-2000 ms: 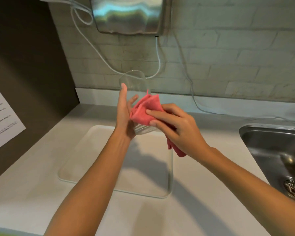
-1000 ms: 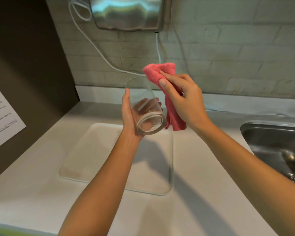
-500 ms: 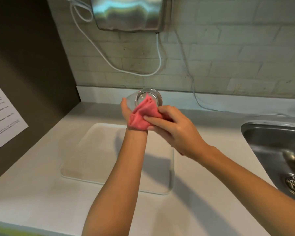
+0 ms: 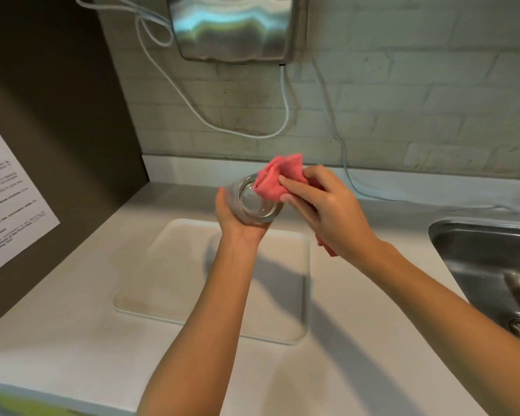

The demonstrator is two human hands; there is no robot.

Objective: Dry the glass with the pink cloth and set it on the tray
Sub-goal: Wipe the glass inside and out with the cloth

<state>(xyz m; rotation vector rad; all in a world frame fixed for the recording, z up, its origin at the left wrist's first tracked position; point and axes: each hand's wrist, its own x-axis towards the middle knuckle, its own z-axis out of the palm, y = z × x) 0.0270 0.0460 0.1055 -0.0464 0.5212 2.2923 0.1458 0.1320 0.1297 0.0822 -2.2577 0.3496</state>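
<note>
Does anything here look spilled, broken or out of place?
Nothing stands out. The glass looks whole in the left hand, the right hand holds the pink cloth, and no spill shows.

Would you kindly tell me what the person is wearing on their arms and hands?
Nothing shows: the left hand and right hand are bare, with no gloves, rings, watch or bracelets visible. Both forearms are uncovered to the picture's edge, with no sleeve in view.
</note>
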